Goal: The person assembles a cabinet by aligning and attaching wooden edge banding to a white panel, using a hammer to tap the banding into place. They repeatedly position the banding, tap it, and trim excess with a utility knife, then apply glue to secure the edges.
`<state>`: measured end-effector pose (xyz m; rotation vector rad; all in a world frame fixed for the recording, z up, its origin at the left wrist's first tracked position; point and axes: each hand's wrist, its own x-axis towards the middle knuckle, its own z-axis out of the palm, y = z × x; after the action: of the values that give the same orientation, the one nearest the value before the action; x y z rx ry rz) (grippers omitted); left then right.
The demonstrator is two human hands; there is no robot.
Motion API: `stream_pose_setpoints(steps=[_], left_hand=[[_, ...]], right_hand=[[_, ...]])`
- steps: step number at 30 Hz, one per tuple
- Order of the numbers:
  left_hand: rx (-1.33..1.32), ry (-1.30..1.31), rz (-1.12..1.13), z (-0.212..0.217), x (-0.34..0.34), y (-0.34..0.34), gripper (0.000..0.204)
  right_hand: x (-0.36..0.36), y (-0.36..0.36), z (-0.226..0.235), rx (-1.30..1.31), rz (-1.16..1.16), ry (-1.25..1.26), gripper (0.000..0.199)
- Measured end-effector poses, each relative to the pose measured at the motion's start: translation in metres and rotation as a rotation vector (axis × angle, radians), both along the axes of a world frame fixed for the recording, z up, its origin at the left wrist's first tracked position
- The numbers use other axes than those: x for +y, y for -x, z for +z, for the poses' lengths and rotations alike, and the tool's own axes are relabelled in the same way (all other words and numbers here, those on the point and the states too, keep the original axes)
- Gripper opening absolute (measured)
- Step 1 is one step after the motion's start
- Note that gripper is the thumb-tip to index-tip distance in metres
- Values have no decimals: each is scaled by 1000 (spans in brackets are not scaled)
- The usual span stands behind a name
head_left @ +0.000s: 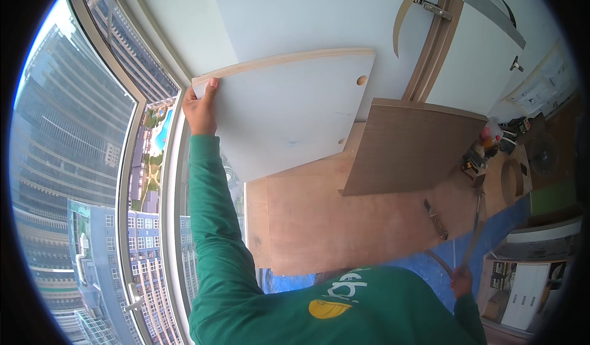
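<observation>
While the left hand [200, 112] pinched the white panel [286, 120] at its upper left corner, thumb on the face, the right hand [461, 281] was closed around a thin strip [473, 246]. The panel was tilted between the window frame [171, 191] and a brown board [415, 148] standing on the wooden tabletop [319, 228], where a tool [437, 221] lay.

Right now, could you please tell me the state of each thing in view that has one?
Left hand: gripping the pale panel.
Pale panel: held up, recesses unfilled.
Right hand: closed around a thin strip.
Thin strip: held.
White-faced panel: hinge attached.
Brown panel: standing on edge.
</observation>
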<state>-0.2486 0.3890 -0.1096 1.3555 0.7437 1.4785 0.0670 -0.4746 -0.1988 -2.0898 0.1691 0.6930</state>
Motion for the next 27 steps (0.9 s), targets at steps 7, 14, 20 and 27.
stream_pose_setpoints(steps=[7, 14, 20, 27], left_hand=[[198, -181, 64, 67, -83, -16, 38], [433, -308, 222, 141, -134, -6, 44], [438, -322, 430, 181, -175, 6, 46], [508, -513, 588, 236, -286, 11, 42]], right_hand=[[-13, 4, -11, -107, 102, 128, 12], [-21, -5, -7, -55, -41, 91, 9], [-34, -35, -37, -27, -4, 60, 7], [-67, -99, -48, -43, -120, -194, 15]])
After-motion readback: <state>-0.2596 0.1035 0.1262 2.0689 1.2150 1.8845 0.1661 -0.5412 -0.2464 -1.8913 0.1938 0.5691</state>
